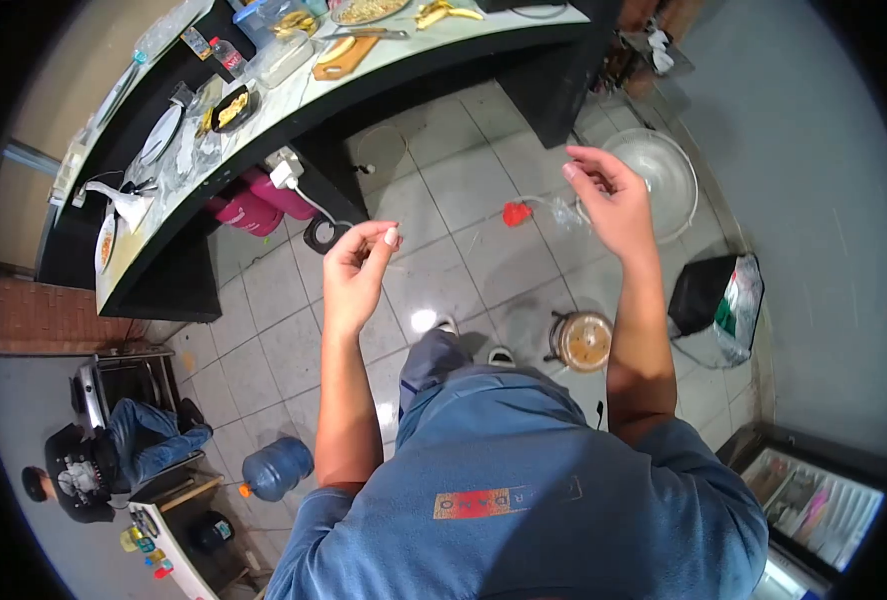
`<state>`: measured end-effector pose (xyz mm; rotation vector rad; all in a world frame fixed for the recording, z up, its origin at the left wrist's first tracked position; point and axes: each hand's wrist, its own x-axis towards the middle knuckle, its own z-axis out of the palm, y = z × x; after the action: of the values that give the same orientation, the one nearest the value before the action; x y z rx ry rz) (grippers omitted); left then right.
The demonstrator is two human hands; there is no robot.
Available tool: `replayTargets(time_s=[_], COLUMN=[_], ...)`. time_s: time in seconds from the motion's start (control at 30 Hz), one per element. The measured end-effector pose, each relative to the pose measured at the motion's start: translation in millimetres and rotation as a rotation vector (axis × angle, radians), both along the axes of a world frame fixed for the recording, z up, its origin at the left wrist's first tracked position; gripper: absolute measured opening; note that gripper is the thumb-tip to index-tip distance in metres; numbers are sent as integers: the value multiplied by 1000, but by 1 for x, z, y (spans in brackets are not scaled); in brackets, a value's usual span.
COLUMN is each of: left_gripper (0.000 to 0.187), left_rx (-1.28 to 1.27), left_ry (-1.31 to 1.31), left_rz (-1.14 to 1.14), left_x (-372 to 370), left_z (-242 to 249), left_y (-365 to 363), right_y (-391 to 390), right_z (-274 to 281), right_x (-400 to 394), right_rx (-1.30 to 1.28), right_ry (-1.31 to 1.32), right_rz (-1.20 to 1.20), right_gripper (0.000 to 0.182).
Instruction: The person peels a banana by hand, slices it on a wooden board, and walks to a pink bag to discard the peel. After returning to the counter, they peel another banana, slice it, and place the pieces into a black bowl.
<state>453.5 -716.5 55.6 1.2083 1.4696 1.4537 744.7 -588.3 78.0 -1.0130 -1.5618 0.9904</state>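
Note:
Both my hands are raised in front of me above the tiled floor. My left hand (357,278) is closed, thumb and index fingertips together in a pinch; whether something small is between them I cannot make out. My right hand (616,205) has its thumb apart from its bent fingers, and no object shows in it. On the floor behind the right hand lie a red item (516,213) and crumpled clear plastic (564,212). Beyond it stands a large pale round basin (676,175), partly hidden by the hand.
A curved counter (294,95) carries a wooden board (346,58), a bottle (227,57) and dishes. Around me are a round stool (584,342), a black bag (702,295), a blue water jug (278,468) and a lit fridge (814,505). A person (114,455) sits at left.

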Motion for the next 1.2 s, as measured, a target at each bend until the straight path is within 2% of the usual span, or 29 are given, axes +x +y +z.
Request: replayTargets(time_s=[0.23, 0.37, 0.5, 0.73, 0.8, 0.87, 0.93, 1.0, 1.07, 1.1, 1.2], left_gripper=[15, 15, 15, 21, 24, 26, 27, 26, 26, 25, 24], left_rx=[29, 63, 41, -31, -33, -28, -118, -111, -99, -130, -170], left_ry=[-9, -33, -65, 8, 56, 3, -39, 19, -12, -7, -9], left_rz=[14, 11, -18, -13, 27, 59, 81, 89, 83, 100, 109], left_x=[-80, -120, -143, -175, -184, -191, -195, -198, -199, -198, -198], left_z=[-23, -13, -5, -22, -27, -34, -27, -26, -29, -27, -37], left_y=[137, 216, 279, 391, 424, 456, 487, 512, 545, 557, 583], right_y=[131, 189, 239, 361, 409, 456, 493, 521, 552, 565, 590], right_z=[-18, -13, -3, -40, -52, -64, -69, -77, -95, -101, -115], right_x=[-73, -116, -140, -176, -187, -199, -211, -218, -224, -227, -242], right_rx=[-6, -18, -36, -82, 14, 12, 30, -79, 217, 132, 91], right_ry=[-46, -120, -128, -96, -237, -245, -464, -484, -693, -694, -808], right_rz=[-10, 9, -20, 2, 13, 58, 19, 70, 6, 68, 89], right_gripper=[25, 26, 28, 29, 30, 34, 37, 41, 48, 56, 64])
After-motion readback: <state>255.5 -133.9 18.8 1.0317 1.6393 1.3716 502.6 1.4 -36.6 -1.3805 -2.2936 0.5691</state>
